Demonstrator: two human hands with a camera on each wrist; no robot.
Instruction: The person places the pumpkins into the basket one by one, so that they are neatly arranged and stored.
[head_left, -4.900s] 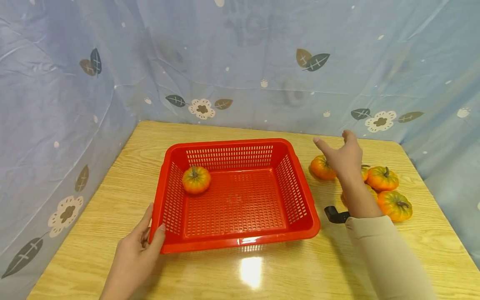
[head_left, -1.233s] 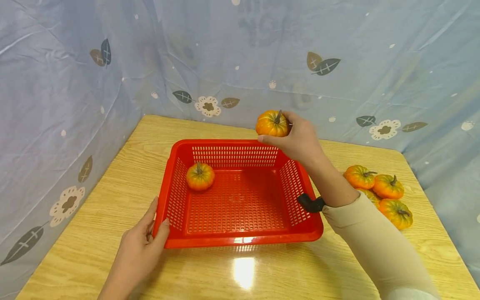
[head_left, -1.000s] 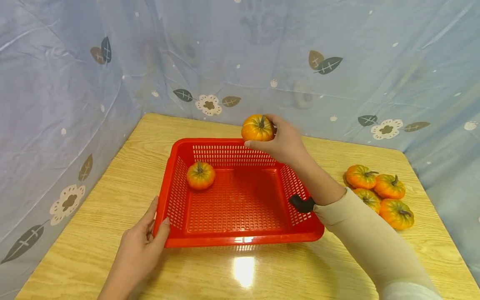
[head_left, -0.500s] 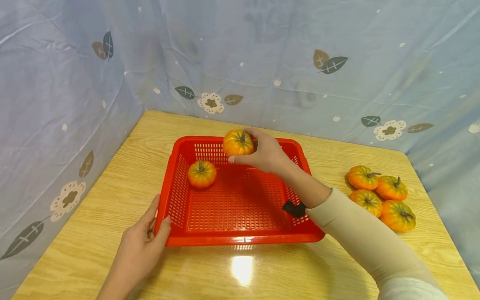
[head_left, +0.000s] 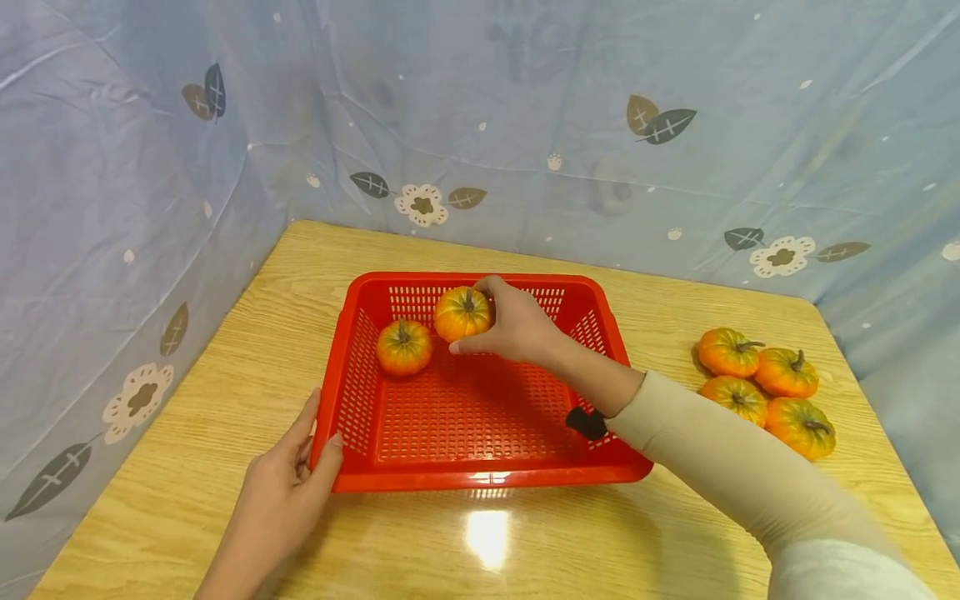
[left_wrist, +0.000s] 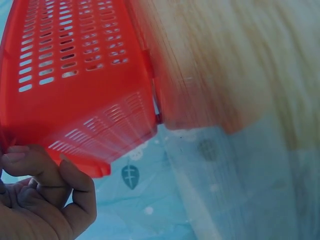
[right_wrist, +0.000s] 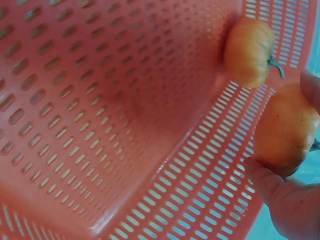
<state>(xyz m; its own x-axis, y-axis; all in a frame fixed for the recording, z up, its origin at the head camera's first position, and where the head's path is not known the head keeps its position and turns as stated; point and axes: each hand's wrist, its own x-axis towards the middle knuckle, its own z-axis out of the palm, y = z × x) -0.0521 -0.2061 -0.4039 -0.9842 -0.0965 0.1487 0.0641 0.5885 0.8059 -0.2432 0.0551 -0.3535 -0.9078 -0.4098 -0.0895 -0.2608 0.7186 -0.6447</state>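
Observation:
A red slotted plastic basket [head_left: 491, 479] stands on the wooden table. My left hand [head_left: 281, 483] grips its left rim near the front corner, thumb over the edge; the left wrist view shows curled fingers [left_wrist: 77, 192] at the basket's wall. Inside the basket, toward the back, my right hand [head_left: 517, 325] holds a small orange pumpkin [head_left: 459, 312] between thumb and fingers. Another small pumpkin [head_left: 403, 348] sits in the basket's back left, just left of the held one. In the right wrist view the held pumpkin [right_wrist: 285, 130] is above the basket's floor, near the slotted back wall.
Several more small pumpkins [head_left: 798, 427] lie in a cluster on the table [head_left: 862, 500], right of the basket. A blue patterned curtain [head_left: 480, 125] hangs behind and at both sides. A black strap piece [head_left: 587, 423] sticks out from the right wrist.
My right hand has taken a pumpkin from the right side, brought it left over the basket's back rim and lowered it inside. The left hand has kept its grip on the rim.

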